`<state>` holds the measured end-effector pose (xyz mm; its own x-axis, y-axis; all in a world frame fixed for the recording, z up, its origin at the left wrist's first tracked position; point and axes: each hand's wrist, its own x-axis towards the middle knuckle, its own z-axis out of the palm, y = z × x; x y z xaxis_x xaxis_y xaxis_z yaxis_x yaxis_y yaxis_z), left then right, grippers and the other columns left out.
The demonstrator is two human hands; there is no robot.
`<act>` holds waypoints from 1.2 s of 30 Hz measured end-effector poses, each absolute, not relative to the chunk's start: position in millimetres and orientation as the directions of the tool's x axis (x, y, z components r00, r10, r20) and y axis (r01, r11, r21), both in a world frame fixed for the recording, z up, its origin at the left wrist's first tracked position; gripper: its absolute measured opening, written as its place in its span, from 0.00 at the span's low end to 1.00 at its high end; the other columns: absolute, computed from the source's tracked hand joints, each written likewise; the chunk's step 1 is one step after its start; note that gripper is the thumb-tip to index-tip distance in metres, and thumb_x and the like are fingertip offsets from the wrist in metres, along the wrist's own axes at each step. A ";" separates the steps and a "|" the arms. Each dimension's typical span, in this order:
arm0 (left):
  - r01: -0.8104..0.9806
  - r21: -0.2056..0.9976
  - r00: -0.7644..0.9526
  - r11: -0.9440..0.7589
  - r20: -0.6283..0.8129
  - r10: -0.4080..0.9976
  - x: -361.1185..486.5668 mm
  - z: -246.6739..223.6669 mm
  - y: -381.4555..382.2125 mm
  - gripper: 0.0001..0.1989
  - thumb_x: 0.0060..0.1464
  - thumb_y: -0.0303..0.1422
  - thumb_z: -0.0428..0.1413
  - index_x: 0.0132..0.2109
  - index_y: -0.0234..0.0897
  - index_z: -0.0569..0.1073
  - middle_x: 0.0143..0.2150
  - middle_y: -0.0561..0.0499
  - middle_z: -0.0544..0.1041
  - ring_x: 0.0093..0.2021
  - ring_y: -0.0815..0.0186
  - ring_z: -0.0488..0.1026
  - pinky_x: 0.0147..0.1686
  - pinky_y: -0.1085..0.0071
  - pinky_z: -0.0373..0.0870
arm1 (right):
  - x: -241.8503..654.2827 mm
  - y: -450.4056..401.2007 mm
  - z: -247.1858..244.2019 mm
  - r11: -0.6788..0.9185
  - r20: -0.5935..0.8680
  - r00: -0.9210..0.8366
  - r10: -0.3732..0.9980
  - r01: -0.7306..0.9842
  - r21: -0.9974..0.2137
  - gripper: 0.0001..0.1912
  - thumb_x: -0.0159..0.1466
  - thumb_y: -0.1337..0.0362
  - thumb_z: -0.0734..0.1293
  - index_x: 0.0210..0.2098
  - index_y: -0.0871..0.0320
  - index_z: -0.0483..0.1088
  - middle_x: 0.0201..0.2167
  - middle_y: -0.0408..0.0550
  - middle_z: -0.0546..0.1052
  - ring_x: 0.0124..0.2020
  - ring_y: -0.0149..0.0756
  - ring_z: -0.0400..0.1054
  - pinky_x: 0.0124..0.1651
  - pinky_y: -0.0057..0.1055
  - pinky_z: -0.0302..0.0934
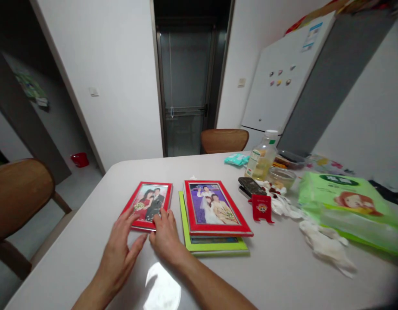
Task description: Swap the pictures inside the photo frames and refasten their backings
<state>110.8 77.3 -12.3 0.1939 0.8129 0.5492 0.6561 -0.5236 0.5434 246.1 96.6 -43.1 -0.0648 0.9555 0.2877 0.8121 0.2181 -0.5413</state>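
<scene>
Left hand: the left hand (119,245) is spread, thumb well apart from the fingers, fingertips over the lower left of the small red rectangular picture frame (148,199).
Right hand: the right hand (166,237) has bent fingers at the frame's lower right edge; whether they pinch it, I cannot tell.
Small red frame: lying flat, photo up, on the glossy white table (250,275), left of the stacked frames; its photo shows two people, one in red, one in dark clothes.
Stacked frames: just right of the right hand, a larger red rectangular frame (215,206) with a purple-backed photo rests on a lime-green frame (215,247), whose left and near edges stick out.
Red stand: a small red stand with a cartoon print (262,208) stands right of the stack, near a dark phone-like object (251,186).
Bottle: a clear plastic bottle with yellowish liquid (262,158) stands upright behind, between a teal soft packet (237,159) and a clear round bowl (281,177).
Tissues: a crumpled white tissue (328,245) lies before a bright green plastic tissue pack (354,200).
Chair: a brown wooden chair back (225,141) rises beyond the far edge.
</scene>
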 end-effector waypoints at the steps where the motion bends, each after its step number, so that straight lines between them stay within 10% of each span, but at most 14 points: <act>1: 0.704 0.501 0.204 -0.503 0.536 0.819 106.6 -20.4 79.5 0.19 0.51 0.39 0.52 0.49 0.37 0.63 0.53 0.44 0.63 0.51 0.56 0.62 0.48 0.53 0.60 | 247.0 95.1 -43.0 0.231 0.286 -0.079 0.955 0.803 -0.549 0.18 0.50 0.68 0.62 0.42 0.59 0.63 0.54 0.56 0.57 0.57 0.47 0.44 0.55 0.46 0.41; 6: 0.875 0.235 0.350 -0.424 0.301 0.887 99.1 -44.6 83.7 0.24 0.52 0.40 0.47 0.54 0.34 0.59 0.56 0.42 0.61 0.56 0.54 0.56 0.53 0.50 0.52 | 250.5 93.7 -35.7 0.284 0.271 -0.148 0.951 0.765 -0.578 0.14 0.47 0.72 0.61 0.34 0.58 0.66 0.46 0.53 0.65 0.52 0.44 0.53 0.55 0.43 0.42; 15: 0.863 0.201 0.414 -0.464 0.247 0.876 77.7 -43.4 10.6 0.42 0.33 0.49 0.59 0.55 0.36 0.58 0.53 0.40 0.63 0.53 0.47 0.57 0.51 0.49 0.54 | 235.2 75.3 -31.5 0.260 0.259 -0.070 0.963 0.481 -0.837 0.19 0.48 0.71 0.60 0.40 0.60 0.66 0.52 0.55 0.60 0.55 0.40 0.51 0.55 0.37 0.47; 26: 0.799 0.212 0.468 -0.562 0.368 0.803 56.9 -36.1 -58.2 0.19 0.42 0.27 0.54 0.45 0.40 0.66 0.38 0.47 0.71 0.39 0.58 0.67 0.39 0.61 0.66 | 257.7 25.0 -33.8 -0.072 -0.089 0.098 0.991 -0.171 -0.983 0.18 0.47 0.60 0.65 0.38 0.58 0.65 0.43 0.51 0.70 0.37 0.39 0.68 0.34 0.33 0.65; 31: 0.682 0.563 0.121 -0.467 0.542 0.831 62.6 6.1 -57.5 0.21 0.45 0.28 0.50 0.49 0.40 0.62 0.43 0.47 0.68 0.43 0.59 0.65 0.43 0.61 0.63 | 247.3 14.1 -14.4 0.114 0.097 0.150 0.984 -0.112 -0.987 0.20 0.51 0.57 0.63 0.42 0.57 0.64 0.46 0.52 0.68 0.44 0.40 0.65 0.43 0.36 0.61; 36: 0.172 0.937 -0.318 -0.303 0.344 0.883 68.5 23.4 -46.9 0.17 0.51 0.35 0.49 0.48 0.36 0.60 0.44 0.46 0.70 0.44 0.61 0.68 0.44 0.63 0.64 | 220.0 1.7 2.5 0.245 0.239 -0.100 0.966 0.049 -0.968 0.23 0.54 0.55 0.61 0.47 0.57 0.62 0.46 0.51 0.69 0.47 0.39 0.63 0.49 0.36 0.57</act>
<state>68.5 -46.9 23.4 -0.3180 0.8834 0.3443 0.1719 -0.3034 0.9372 220.0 1.7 2.5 -0.0999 0.9658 0.2391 0.0486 0.2448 -0.9684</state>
